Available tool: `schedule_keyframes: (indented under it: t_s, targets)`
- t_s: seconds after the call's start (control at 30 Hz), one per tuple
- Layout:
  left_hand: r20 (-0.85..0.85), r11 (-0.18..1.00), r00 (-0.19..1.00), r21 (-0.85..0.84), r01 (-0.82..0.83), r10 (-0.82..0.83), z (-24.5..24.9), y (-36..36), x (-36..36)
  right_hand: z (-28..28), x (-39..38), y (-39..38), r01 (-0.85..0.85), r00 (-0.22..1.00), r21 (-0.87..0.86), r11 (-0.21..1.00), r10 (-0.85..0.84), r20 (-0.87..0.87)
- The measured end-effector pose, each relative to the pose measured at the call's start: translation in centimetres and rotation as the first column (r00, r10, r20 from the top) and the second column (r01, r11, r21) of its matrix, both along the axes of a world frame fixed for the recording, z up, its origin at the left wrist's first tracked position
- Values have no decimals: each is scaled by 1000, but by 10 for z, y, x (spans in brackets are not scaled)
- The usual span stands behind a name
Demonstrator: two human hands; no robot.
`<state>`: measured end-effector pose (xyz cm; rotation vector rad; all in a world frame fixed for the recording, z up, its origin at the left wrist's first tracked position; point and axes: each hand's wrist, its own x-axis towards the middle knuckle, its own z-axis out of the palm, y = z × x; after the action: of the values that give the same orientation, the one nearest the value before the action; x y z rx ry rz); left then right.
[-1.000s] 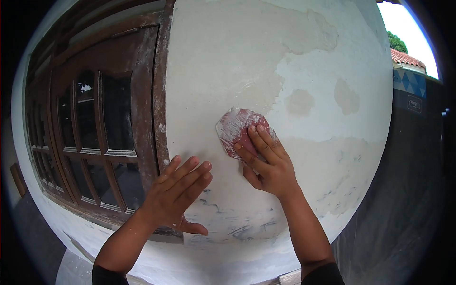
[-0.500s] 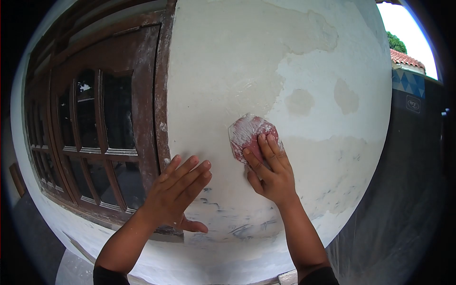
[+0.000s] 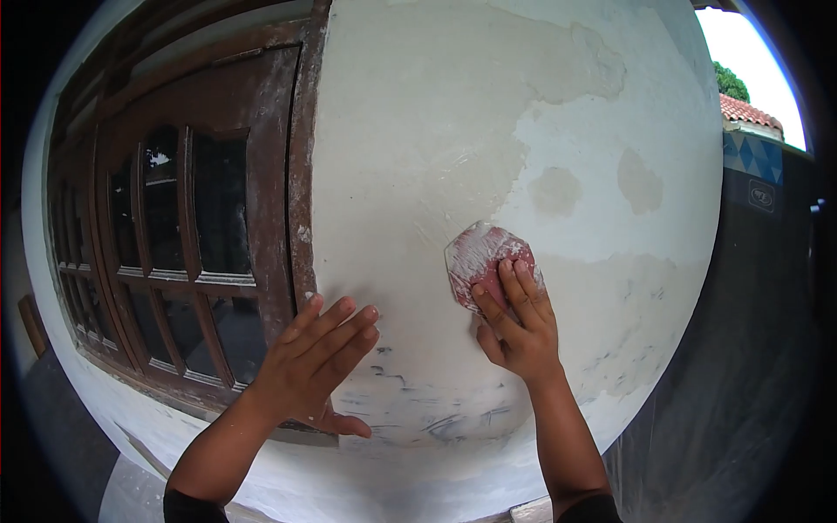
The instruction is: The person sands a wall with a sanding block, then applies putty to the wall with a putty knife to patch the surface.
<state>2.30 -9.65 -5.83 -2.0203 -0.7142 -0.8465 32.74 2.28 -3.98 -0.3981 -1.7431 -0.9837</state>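
Note:
A flat red octagonal plate (image 3: 475, 253), smeared with white putty, lies close against the pale wall (image 3: 401, 131). My right hand (image 3: 516, 322) grips its lower right part, with fingers pressed on the face and the thumb tucked at the lower edge. Farther left, my left hand (image 3: 318, 362) is held with fingers stretched out and thumb spread, near the wall beside the lower corner of the window frame. Nothing is in it. Thin scrape lines and greyish damp-looking patches mark the wall around the plate.
On the left is a brown wooden window (image 3: 179, 209) with dark panes and white splashes on its frame. Dark streaks (image 3: 453, 423) run along the wall's lower part. At the right stand a dark panel (image 3: 750, 288) with a blue patterned strip and, beyond it, a tiled roof (image 3: 750, 113).
My right hand and the red plate have shifted right and slightly down across the wall. The left hand has drifted a little left and down, still spread.

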Motion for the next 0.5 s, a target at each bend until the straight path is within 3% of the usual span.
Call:
schedule_keyframes:
  t_s: [0.13,0.27,0.5]
  targets:
    - [4,1000,1000,4,-8,8,5,3,3,15,-7,-7,-30,999,38,999,31,-18]
    - [4,1000,1000,2,13,-13,7,4,12,36,-20,-8,-23,995,-6,1000,24,95]
    - [11,1000,1000,2,8,-8,0,1,3,-4,14,-2,-9,1000,-1,1000,9,-3]
